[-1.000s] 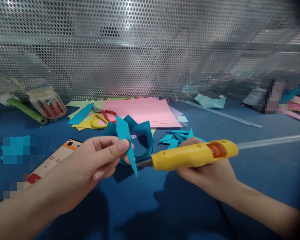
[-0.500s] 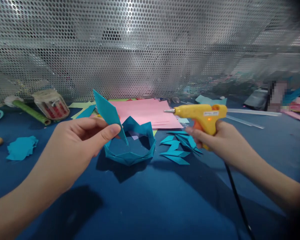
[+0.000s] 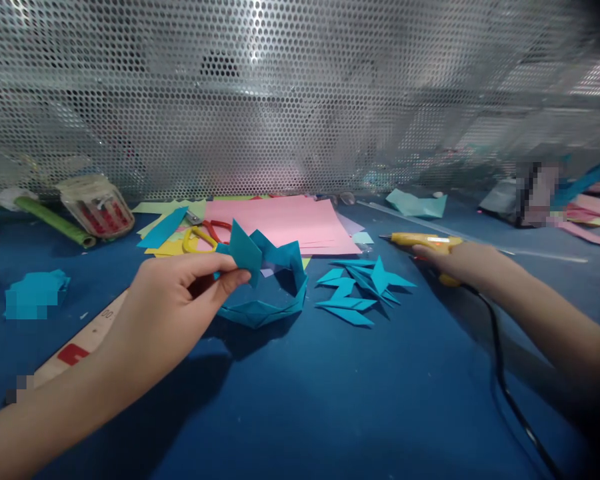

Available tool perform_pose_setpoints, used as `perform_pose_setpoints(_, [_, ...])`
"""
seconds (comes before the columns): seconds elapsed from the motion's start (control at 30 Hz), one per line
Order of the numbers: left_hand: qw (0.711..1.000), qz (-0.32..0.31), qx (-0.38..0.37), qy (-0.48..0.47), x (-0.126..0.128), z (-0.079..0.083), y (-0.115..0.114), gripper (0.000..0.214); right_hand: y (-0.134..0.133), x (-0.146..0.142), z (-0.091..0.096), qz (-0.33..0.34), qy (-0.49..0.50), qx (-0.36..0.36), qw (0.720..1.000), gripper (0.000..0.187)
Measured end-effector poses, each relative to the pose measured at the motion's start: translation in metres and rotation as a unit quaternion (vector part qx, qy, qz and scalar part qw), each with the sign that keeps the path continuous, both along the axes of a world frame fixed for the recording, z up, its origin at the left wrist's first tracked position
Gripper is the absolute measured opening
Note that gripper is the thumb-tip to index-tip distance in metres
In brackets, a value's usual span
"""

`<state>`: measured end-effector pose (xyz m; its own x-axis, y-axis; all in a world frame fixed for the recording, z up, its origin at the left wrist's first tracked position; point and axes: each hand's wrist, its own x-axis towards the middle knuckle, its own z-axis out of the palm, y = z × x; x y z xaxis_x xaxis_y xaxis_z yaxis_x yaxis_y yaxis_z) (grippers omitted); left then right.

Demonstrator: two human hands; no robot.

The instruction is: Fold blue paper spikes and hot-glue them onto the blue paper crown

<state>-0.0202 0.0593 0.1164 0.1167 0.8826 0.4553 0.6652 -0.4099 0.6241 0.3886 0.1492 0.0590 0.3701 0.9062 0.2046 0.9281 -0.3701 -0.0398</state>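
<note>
My left hand (image 3: 180,300) pinches a folded blue paper piece (image 3: 245,252) between thumb and fingers, upright at the left side of a blue folded-paper ring (image 3: 260,313) with pointed tips. Whether the piece touches the ring I cannot tell. At the right, my right hand (image 3: 455,263) is closed on a yellow glue gun (image 3: 423,240), low over the table, its nozzle facing left. The hand covers much of the handle. Between ring and glue gun lies a loose pile of folded blue paper pieces (image 3: 350,303).
Pink paper sheets (image 3: 285,223), scissors (image 3: 200,239) and a jar with red contents (image 3: 97,207) are at the back. A ruler (image 3: 85,340) runs under my left forearm. The black cord (image 3: 500,367) trails right; a clear glue stick (image 3: 545,255) lies behind my right hand.
My right hand has lowered the glue gun toward the table and turned it flatter, further right. My left hand has brought the blue paper piece down and right, to the ring's side.
</note>
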Motion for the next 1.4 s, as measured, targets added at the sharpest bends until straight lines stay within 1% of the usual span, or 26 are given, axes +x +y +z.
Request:
perform_pose_setpoints(0.07, [1.000,-0.011,0.003,0.014,-0.001,-0.003,0.001,0.023,-0.004,-0.004,0.005,-0.056,0.023,-0.022,0.998,0.030])
perform_pose_setpoints(0.1, [1.000,-0.014,0.005,0.019,-0.001,-0.004,0.001,0.022,-0.006,-0.007,0.009,-0.075,0.030,-0.023,0.996,0.029])
perform_pose_setpoints(0.13, [1.000,-0.016,0.007,0.023,-0.002,-0.005,0.001,0.021,-0.009,-0.011,0.015,-0.081,0.032,-0.011,0.996,0.029])
perform_pose_setpoints(0.17, [0.999,-0.018,0.009,0.026,-0.002,-0.006,0.002,0.021,-0.012,-0.017,0.020,-0.074,0.033,0.007,0.997,0.025])
perform_pose_setpoints(0.2, [0.999,-0.020,0.011,0.028,-0.002,-0.007,0.002,0.020,-0.016,-0.024,0.026,-0.050,0.033,0.031,0.998,0.025])
perform_pose_setpoints(0.23, [0.999,-0.024,0.012,0.030,-0.002,-0.008,0.002,0.020,-0.020,-0.033,0.030,-0.005,0.037,0.061,0.997,0.028])
perform_pose_setpoints(0.27, [0.999,-0.029,0.012,0.031,-0.002,-0.009,0.002,0.020,-0.024,-0.045,0.034,0.049,0.041,0.093,0.994,0.028])
perform_pose_setpoints(0.33, [0.999,-0.039,0.011,0.033,-0.003,-0.010,0.002,0.021,-0.036,-0.075,0.036,0.169,0.060,0.145,0.973,0.022])
perform_pose_setpoints(0.4, [0.998,-0.047,0.010,0.035,-0.003,-0.012,0.002,0.022,-0.051,-0.111,0.034,0.274,0.077,0.177,0.942,0.016])
perform_pose_setpoints(0.43, [0.998,-0.048,0.010,0.035,-0.003,-0.012,0.002,0.022,-0.059,-0.129,0.031,0.325,0.084,0.177,0.925,0.012])
perform_pose_setpoints(0.47, [0.998,-0.048,0.010,0.035,-0.003,-0.013,0.002,0.022,-0.065,-0.146,0.027,0.395,0.093,0.176,0.897,0.010])
perform_pose_setpoints(0.5, [0.998,-0.047,0.010,0.034,-0.003,-0.013,0.002,0.021,-0.071,-0.161,0.024,0.501,0.110,0.198,0.835,0.011])
perform_pose_setpoints(0.53, [0.998,-0.046,0.011,0.033,-0.002,-0.013,0.002,0.021,-0.075,-0.174,0.020,0.560,0.121,0.208,0.793,0.014])
perform_pose_setpoints(0.57, [0.998,-0.046,0.011,0.032,-0.002,-0.014,0.003,0.020,-0.077,-0.184,0.017,0.587,0.129,0.212,0.770,0.016])
perform_pose_setpoints(0.67, [0.999,-0.044,0.013,0.028,-0.002,-0.014,0.003,0.020,-0.075,-0.201,0.008,0.595,0.139,0.204,0.764,0.017])
perform_pose_setpoints(0.83, [0.999,-0.043,0.009,0.031,-0.002,-0.015,0.003,0.020,-0.069,-0.205,0.001,0.585,0.162,0.211,0.766,0.017])
perform_pose_setpoints(1.2, [0.998,-0.042,0.033,0.038,-0.002,-0.017,0.003,0.017,-0.071,-0.206,0.001,0.569,0.169,0.211,0.777,0.018])
perform_pose_setpoints(1.4, [0.998,-0.042,0.033,0.041,-0.002,-0.017,0.003,0.018,-0.070,-0.207,0.001,0.566,0.167,0.200,0.782,0.020])
